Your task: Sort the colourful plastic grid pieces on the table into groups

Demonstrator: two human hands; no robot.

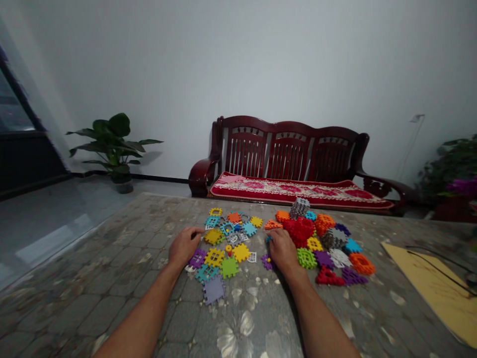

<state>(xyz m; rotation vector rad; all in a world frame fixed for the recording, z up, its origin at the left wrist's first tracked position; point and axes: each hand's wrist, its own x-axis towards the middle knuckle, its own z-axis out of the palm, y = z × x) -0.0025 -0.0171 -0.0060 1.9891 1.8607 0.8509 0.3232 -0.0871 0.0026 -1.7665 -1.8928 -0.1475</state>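
My left hand rests at the left edge of a loose spread of flat plastic interlocking tiles, thumb and fingers slightly apart and nothing visible in them. Beside its fingertips lie a dark yellow tile and a purple window-frame tile. My right hand is curled down between the two groups of pieces. A small blue piece shows at its fingertips, partly covered by them. Just below lies a purple piece with a yellow centre. Right of this hand stands a pile with a red tile cluster and a lime tile.
A patterned grey cloth covers the table. Teal, lime and lavender tiles lie nearest me. At the right sits a yellow board with a black cable. Beyond the table stands a wooden bench.
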